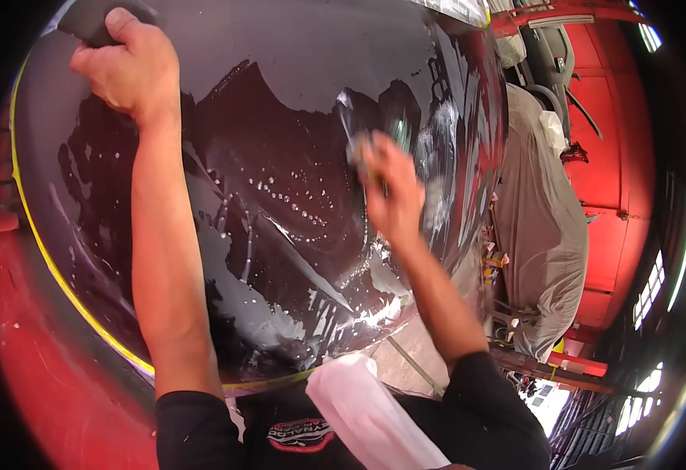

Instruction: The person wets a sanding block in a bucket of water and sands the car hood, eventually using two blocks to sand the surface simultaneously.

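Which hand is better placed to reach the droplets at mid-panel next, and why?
Probably the right hand: it is nearer the droplets, though holding a blurred object. The left hand is farther off, gripping a dark pad at upper left.

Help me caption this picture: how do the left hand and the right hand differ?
The left hand looks sharp, while the right hand is blurred. The left hand grips a broad dark pad; the right hand holds a smaller item, too blurred to identify. The left hand is higher in the picture than the right hand. Both are bare and over the wet, dark panel.
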Demonstrator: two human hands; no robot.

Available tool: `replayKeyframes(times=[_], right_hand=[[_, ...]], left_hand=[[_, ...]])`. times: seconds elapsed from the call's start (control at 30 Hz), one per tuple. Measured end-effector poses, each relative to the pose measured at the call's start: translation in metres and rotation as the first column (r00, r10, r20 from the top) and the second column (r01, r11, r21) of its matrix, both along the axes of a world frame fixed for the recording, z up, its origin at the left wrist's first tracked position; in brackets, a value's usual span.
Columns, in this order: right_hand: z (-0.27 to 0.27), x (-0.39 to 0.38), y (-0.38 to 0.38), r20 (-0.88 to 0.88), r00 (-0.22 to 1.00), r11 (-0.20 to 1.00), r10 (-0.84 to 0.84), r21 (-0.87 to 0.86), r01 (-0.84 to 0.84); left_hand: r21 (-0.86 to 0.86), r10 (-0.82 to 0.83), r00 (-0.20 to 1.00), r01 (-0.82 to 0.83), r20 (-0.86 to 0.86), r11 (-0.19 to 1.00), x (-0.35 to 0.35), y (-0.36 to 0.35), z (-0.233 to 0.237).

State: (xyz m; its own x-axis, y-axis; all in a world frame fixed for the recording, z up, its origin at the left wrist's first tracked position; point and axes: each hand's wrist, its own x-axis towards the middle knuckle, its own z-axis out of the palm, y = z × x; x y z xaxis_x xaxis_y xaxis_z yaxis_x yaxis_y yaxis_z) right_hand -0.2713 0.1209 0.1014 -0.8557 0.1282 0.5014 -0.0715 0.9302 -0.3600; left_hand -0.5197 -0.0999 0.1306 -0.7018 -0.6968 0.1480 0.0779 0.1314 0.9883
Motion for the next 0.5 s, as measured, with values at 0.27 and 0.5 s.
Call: replayKeyframes(times=[0.27, 0.5], right_hand=[[-0.054, 0.096, -0.009, 0.035, 0.999, 0.986, -0.015, -0.163, 0.020], [0.005, -0.030, -0.022, -0.023, 0.999, 0.997, 0.044, 0.063, -0.042]], left_hand=[[-0.027, 0.036, 0.998, -0.038, -0.041, 0.999, -0.012, -0.001, -0.012], [-0.235, 0.097, 0.992, -0.114, -0.084, 0.965, -0.004, 0.000, -0.016]])
